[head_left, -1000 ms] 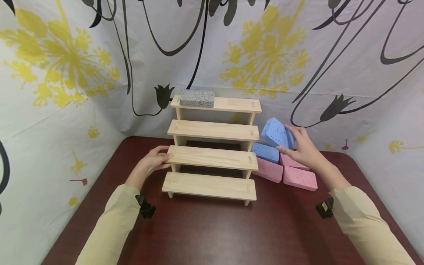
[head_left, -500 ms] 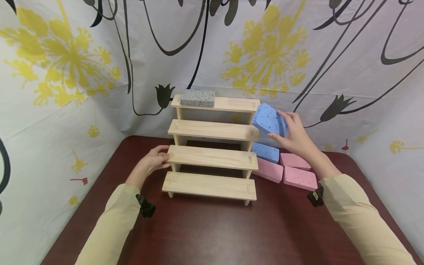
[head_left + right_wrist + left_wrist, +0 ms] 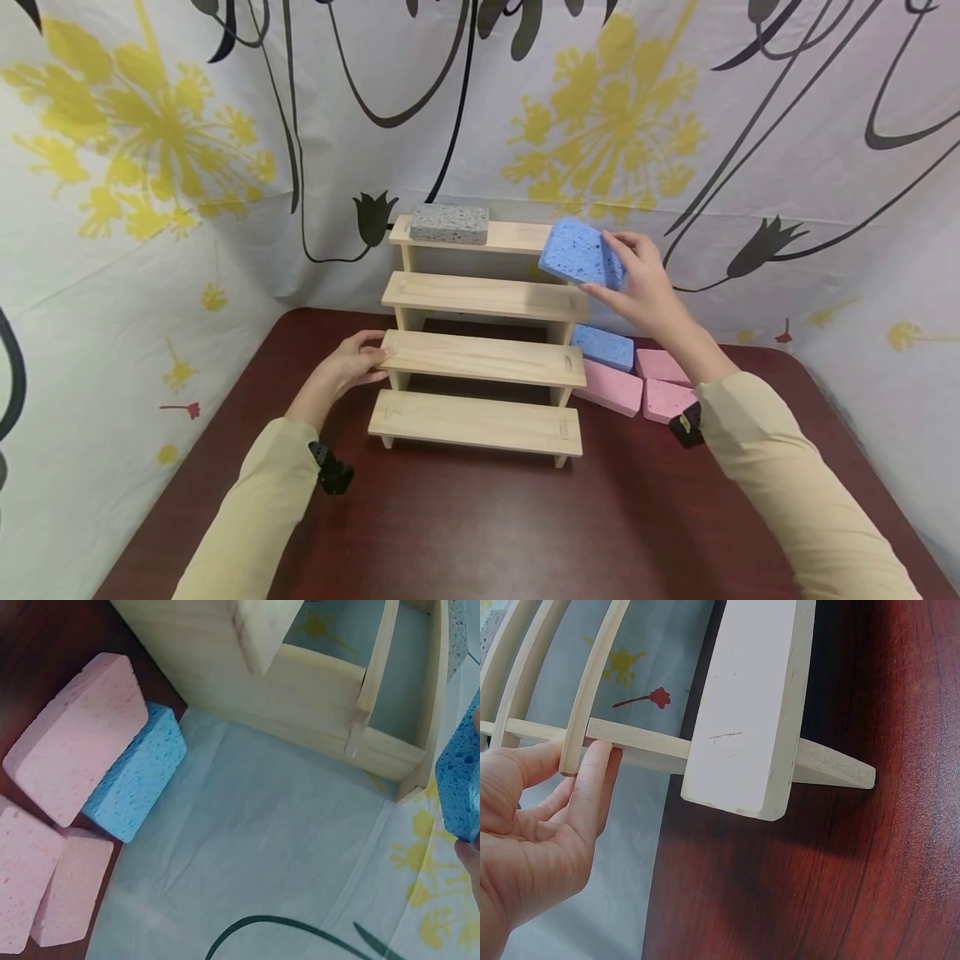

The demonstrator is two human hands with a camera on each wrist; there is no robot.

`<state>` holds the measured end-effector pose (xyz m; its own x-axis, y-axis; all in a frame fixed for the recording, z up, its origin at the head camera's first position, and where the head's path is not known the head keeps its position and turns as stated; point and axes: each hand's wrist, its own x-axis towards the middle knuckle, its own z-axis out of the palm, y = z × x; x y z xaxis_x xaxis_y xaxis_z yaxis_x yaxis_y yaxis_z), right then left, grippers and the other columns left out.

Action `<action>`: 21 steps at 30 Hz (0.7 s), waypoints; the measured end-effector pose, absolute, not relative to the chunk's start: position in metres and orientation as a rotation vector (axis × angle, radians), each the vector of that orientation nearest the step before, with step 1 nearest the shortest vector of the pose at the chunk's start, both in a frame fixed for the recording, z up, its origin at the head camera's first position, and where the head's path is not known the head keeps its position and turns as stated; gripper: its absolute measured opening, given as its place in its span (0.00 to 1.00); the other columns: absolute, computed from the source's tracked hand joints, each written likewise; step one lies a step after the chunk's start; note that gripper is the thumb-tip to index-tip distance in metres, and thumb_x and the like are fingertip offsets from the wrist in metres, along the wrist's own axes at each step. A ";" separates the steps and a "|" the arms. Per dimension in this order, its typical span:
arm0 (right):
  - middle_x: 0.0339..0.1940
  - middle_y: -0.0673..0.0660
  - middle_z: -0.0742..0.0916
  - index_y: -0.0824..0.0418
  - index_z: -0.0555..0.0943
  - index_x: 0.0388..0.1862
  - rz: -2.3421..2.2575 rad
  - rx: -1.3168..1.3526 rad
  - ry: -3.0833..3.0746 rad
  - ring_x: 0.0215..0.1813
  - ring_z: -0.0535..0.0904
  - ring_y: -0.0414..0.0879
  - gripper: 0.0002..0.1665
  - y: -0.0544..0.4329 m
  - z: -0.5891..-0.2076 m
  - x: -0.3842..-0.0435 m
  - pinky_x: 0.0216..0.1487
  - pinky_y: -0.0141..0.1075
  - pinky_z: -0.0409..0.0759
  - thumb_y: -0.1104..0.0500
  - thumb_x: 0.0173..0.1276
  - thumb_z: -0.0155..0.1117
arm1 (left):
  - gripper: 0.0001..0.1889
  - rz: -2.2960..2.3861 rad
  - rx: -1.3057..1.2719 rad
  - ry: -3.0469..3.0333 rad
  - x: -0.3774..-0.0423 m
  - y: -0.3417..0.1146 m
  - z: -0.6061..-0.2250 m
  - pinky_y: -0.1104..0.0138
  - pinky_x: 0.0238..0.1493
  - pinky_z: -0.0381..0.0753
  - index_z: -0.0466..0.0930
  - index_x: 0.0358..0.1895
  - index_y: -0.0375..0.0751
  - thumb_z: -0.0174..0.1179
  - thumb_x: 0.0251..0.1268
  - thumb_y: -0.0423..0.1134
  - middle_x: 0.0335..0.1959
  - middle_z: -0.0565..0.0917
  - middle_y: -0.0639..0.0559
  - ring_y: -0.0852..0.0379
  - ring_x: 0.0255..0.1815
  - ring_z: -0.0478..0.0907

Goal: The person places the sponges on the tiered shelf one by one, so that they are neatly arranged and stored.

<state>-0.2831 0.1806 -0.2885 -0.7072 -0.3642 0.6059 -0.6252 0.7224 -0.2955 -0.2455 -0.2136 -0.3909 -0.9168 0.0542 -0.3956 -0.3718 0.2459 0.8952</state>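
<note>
A blue sponge (image 3: 573, 250) is pinched between the thumb and fingers of my right hand (image 3: 645, 287), tilted in front of the right end of the top step. In the right wrist view that sponge (image 3: 459, 780) shows only partly at the edge. My left hand (image 3: 347, 365) grips the left end of the second step up on a four-tier wooden stand (image 3: 480, 357). The left wrist view has the thumb on one face of that step and fingers (image 3: 592, 776) on the other. A grey speckled sponge (image 3: 450, 223) lies on the left part of the top step.
Right of the stand, another blue sponge (image 3: 603, 347) and pink sponges (image 3: 611, 387) lie on the dark red table (image 3: 450, 533). A white cloth (image 3: 247, 158) with a plant print hangs behind and at the sides.
My right hand has carried the blue sponge left and upward, from over the sponges at the right to the top step's right end. My left hand has stayed in place.
</note>
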 end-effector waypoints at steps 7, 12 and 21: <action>0.59 0.72 0.68 0.75 0.65 0.62 0.635 0.787 -2.409 0.60 0.62 0.65 0.45 0.163 -0.283 -0.293 0.61 0.55 0.65 0.62 0.48 0.74 | 0.29 1.715 -0.295 2.186 -0.246 -0.215 -0.394 0.65 0.53 0.80 0.48 0.70 0.41 0.48 0.69 0.36 0.62 0.65 0.34 0.56 0.46 0.74; 0.60 0.73 0.68 0.76 0.65 0.61 0.588 0.781 -2.408 0.61 0.61 0.65 0.44 0.155 -0.275 -0.301 0.64 0.55 0.64 0.60 0.49 0.74 | 0.29 1.723 -0.284 2.186 -0.247 -0.215 -0.395 0.63 0.55 0.79 0.49 0.70 0.40 0.48 0.69 0.36 0.62 0.65 0.34 0.59 0.43 0.75; 0.61 0.72 0.68 0.77 0.65 0.61 0.527 0.804 -2.472 0.64 0.59 0.66 0.41 0.142 -0.260 -0.314 0.67 0.55 0.61 0.62 0.52 0.71 | 0.28 1.732 -0.294 2.185 -0.247 -0.214 -0.394 0.68 0.49 0.82 0.50 0.70 0.41 0.48 0.69 0.36 0.61 0.67 0.34 0.57 0.45 0.74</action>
